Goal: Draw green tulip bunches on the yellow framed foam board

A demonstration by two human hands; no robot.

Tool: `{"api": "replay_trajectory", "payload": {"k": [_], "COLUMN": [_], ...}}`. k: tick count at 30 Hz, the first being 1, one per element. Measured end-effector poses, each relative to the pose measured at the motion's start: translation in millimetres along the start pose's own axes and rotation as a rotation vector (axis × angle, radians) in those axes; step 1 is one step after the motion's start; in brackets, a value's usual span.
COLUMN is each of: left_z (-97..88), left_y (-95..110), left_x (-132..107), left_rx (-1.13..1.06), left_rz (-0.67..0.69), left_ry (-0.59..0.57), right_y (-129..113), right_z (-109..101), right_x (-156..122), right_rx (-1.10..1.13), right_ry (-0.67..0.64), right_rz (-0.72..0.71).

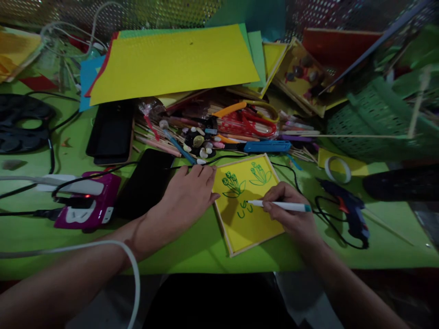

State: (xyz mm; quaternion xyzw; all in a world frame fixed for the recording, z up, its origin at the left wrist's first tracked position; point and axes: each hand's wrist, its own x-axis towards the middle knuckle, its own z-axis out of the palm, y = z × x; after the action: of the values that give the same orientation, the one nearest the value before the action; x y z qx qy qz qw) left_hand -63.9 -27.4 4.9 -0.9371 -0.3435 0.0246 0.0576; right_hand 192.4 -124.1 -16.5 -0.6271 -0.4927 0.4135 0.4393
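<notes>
A yellow card with a thin wooden frame (pixel 254 228) lies on the green table, slightly turned. Two green flower drawings (pixel 233 183) fill its upper part, with several short curved strokes below them. My right hand (pixel 291 210) is closed around a white felt-tip pen (pixel 283 205) with a teal end; its tip is at the curved strokes. My left hand (pixel 188 194) lies palm down, fingers stretched out, at the card's left edge, its thumb close to or on the frame. Whether it presses on the frame I cannot tell.
Behind the card are sticks, pebbles, scissors (pixel 260 121) and a blue cutter (pixel 267 146), below yellow sheets (pixel 178 64). A glue gun (pixel 350 210), tape roll (pixel 338 169) and green basket (pixel 373 119) stand right. Phones (pixel 113 130) and a purple power strip (pixel 89 205) lie left.
</notes>
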Motion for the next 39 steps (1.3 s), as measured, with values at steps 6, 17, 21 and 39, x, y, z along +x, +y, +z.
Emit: {"api": "replay_trajectory", "payload": {"k": [6, 17, 21, 39], "left_z": [0.6, 1.2, -0.3, 0.4], "left_y": [-0.6, 0.0, 0.1, 0.2], "left_x": [0.3, -0.1, 0.5, -0.6], "left_rx": [-0.036, 0.004, -0.007, 0.014], "left_rz": [-0.007, 0.000, -0.007, -0.001], "left_ry": [-0.014, -0.010, -0.015, -0.013], "right_y": [-1.6, -3.9, -2.6, -5.1], "right_z": [1.3, 3.6, 2.3, 2.8], "right_x": [1.9, 1.4, 0.4, 0.6], "right_rx": [-0.030, -0.075, -0.027, -0.070], "right_ry": [-0.003, -0.008, -0.008, -0.075], "right_rz": [0.012, 0.019, 0.013, 0.011]}}
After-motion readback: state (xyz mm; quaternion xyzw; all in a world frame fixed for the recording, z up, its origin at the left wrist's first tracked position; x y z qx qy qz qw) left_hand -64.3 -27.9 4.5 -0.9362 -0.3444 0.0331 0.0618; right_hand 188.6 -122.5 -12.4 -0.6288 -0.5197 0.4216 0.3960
